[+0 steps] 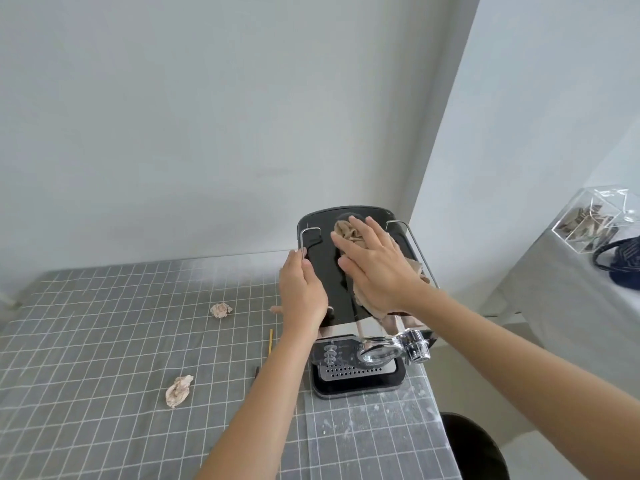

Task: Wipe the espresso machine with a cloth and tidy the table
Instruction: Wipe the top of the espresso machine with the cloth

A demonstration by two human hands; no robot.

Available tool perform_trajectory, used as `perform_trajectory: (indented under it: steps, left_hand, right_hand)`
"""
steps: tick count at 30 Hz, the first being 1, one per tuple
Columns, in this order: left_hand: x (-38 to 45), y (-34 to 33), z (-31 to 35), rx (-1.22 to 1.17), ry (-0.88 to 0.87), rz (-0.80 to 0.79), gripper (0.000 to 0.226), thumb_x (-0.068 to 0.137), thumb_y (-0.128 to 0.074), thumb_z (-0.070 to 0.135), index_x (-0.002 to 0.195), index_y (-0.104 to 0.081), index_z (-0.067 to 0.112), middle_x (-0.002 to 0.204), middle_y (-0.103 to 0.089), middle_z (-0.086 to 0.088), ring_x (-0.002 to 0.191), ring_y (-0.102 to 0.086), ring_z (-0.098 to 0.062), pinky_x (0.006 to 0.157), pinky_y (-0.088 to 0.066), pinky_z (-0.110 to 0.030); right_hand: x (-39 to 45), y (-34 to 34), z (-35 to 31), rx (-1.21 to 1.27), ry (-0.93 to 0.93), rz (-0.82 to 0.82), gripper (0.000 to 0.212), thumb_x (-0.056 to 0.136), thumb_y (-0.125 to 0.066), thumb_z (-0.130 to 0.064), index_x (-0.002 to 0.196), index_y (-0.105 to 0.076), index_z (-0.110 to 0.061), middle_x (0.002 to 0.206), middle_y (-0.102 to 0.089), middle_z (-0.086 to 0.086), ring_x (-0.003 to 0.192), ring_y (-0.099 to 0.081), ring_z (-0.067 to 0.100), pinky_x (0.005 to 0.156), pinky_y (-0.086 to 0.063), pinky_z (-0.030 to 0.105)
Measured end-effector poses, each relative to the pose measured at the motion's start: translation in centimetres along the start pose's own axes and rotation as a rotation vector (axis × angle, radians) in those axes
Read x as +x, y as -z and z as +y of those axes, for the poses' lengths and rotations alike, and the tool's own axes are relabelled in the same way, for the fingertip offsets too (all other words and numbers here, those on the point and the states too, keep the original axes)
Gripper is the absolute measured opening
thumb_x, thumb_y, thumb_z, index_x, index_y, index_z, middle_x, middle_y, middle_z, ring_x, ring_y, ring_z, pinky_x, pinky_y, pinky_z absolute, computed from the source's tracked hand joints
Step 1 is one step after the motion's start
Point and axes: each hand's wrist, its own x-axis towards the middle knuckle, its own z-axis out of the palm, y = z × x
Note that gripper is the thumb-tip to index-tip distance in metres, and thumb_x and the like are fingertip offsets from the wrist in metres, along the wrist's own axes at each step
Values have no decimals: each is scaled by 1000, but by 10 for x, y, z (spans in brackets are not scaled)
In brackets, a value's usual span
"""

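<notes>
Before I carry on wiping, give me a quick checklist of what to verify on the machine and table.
1. Cloth under right hand, flat on espresso machine top: ok.
2. Left hand steadying the machine's left edge: ok.
3. Machine fully on the table: ok, though near its right edge.
4. Crumpled paper scraps cleared: not ok.
5. Yellow stick put away: not ok.
6. Top surface clean: cannot tell.

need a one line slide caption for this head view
Right hand presses a cloth on the espresso machine; left hand steadies its side.
</notes>
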Motion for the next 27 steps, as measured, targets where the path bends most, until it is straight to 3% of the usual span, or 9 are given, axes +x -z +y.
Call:
perform_trajectory:
  steps: [6,8,11,15,20,23,27]
  left_hand:
    - [2,-3,-8,63,12,22,38,101,-25,32,130,-50,26,145,-42,-1,136,-38,-21,109,-23,-67]
    - [3,-4,-11,63,-20,35,39,100,-24,34,127,-51,25,142,-45,-5,134,-41,-23,107,-24,-68]
    - [6,-5,-11,59,-25,52,38,102,-26,30,129,-52,22,143,-45,-3,136,-39,-21,109,-23,-66]
    - [7,-5,-12,47,5,38,38,102,-26,31,132,-50,26,146,-42,0,138,-37,-19,111,-21,-65]
    - [7,-5,-9,36,9,24,38,102,-26,29,133,-49,26,147,-40,0,138,-36,-19,111,-20,-65]
    - [4,-5,-7,59,-2,35,38,102,-26,28,132,-49,24,146,-41,-1,138,-37,-20,111,-21,-65]
    - [2,-6,-8,66,-34,62,38,102,-27,26,130,-52,21,143,-45,-2,136,-39,-20,110,-22,-66]
  right_hand:
    - [26,-2,-2,18,-255,111,48,101,-34,-28,149,-28,-24,148,-33,12,131,-32,35,103,-33,48]
    - [-4,-6,-16,-94,-281,118,50,99,-36,-26,147,-26,-22,144,-34,12,128,-34,34,100,-36,46]
    - [-38,-14,-33,-165,-148,144,44,99,-38,-30,143,-37,-24,147,-34,7,131,-32,31,101,-35,45]
    - [-7,-6,-19,-127,-67,98,42,100,-37,-31,141,-44,-24,149,-37,3,133,-32,29,104,-33,45]
    - [52,6,2,-101,-199,90,39,100,-30,-31,132,-50,-21,134,-52,10,119,-43,34,97,-35,48]
    - [61,7,-2,-192,-279,99,37,98,-32,-28,120,-57,-11,123,-57,13,112,-45,36,93,-38,47]
    - [44,0,-30,-363,-441,88,36,93,-42,-17,122,-53,0,118,-55,17,107,-48,35,84,-40,39]
